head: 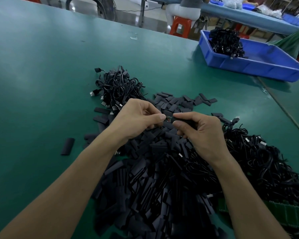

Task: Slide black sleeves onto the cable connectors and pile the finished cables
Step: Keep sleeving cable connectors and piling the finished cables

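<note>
A wide green surface (41, 75) fills most of the view. Toward its far right corner sits a blue plastic bin (248, 66), set at an angle, with a green cloth (290, 42) just behind it. A small clear scrap (134, 36) lies near the far edge. Beyond the surface, a person (183, 9) sits on an orange stool (180, 25) at a long blue bench (231, 12) carrying small blue trays (295, 20). A dark round fan guard (93, 6) stands at the upper left.

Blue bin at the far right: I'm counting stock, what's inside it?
A tangle of black cables lies at the far end of the blue bin; its near wall hides part of the floor.
</note>
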